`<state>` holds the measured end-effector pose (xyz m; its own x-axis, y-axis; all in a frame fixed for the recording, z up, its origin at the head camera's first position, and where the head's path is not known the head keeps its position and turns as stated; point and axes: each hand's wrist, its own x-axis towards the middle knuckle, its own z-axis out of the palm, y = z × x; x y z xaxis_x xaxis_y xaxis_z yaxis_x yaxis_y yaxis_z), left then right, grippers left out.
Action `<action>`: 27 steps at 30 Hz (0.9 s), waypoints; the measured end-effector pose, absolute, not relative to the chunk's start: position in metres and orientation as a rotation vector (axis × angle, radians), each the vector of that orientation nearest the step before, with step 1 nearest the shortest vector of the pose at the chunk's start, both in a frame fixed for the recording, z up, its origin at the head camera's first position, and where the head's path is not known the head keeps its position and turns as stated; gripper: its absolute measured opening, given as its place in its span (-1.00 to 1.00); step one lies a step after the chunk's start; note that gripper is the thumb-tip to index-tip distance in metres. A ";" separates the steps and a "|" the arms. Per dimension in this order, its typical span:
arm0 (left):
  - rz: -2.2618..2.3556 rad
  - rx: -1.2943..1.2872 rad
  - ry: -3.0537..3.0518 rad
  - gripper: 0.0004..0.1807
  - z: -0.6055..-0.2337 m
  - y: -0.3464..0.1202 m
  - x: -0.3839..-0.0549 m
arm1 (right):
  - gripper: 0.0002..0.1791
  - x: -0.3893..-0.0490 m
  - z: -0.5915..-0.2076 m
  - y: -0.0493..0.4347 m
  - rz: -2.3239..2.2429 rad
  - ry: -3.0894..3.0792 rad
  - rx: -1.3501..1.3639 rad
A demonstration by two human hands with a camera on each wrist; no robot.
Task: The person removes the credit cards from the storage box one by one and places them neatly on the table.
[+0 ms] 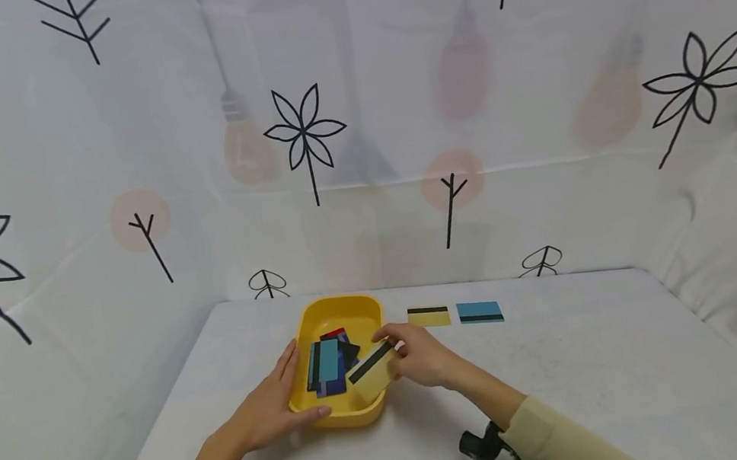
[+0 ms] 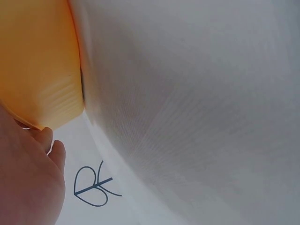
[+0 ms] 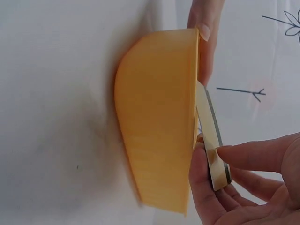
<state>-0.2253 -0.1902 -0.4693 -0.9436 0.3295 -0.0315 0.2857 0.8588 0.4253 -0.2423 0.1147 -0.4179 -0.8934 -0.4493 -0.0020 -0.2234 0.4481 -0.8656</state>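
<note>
My right hand (image 1: 420,354) pinches a pale gold card (image 1: 374,373) with a black stripe. The card slants over the right rim of a yellow plastic tub (image 1: 353,418). In the right wrist view, thumb and fingers hold the card (image 3: 209,136) near one end. At the tub's left side my left hand (image 1: 267,407) grips the rim, thumb over the near edge and fingers along the side. Inside the tub lies a loose pile of cards: a light blue striped card (image 1: 329,360) on top, with dark blue, black and red ones partly covered beneath.
Behind the tub's right side, a gold striped card (image 1: 429,318) and a blue striped card (image 1: 480,311) lie side by side on the white table (image 1: 566,374). A patterned white cloth (image 1: 367,222) hangs behind the table's far edge.
</note>
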 end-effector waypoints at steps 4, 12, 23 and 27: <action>0.640 0.472 2.926 0.32 -0.469 -0.190 -0.226 | -0.55 -0.244 -0.420 0.120 -1.428 2.467 -0.560; 0.639 0.472 2.930 0.32 -0.470 -0.190 -0.227 | -0.60 -0.244 -0.422 0.131 -1.473 2.471 -0.527; 0.634 0.466 2.946 0.34 -0.475 -0.191 -0.226 | -0.60 -0.244 -0.420 0.157 -1.510 2.471 -0.548; 0.650 0.454 2.940 0.35 -0.476 -0.189 -0.225 | -0.58 -0.244 -0.420 0.167 -1.499 2.495 -0.533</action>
<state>-0.2253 -0.1892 -0.4758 -0.9509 0.3081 -0.0296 0.2669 0.8645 0.4260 -0.2444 0.1673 -0.4203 -0.9190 -0.3933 0.0273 -0.2088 0.4269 -0.8799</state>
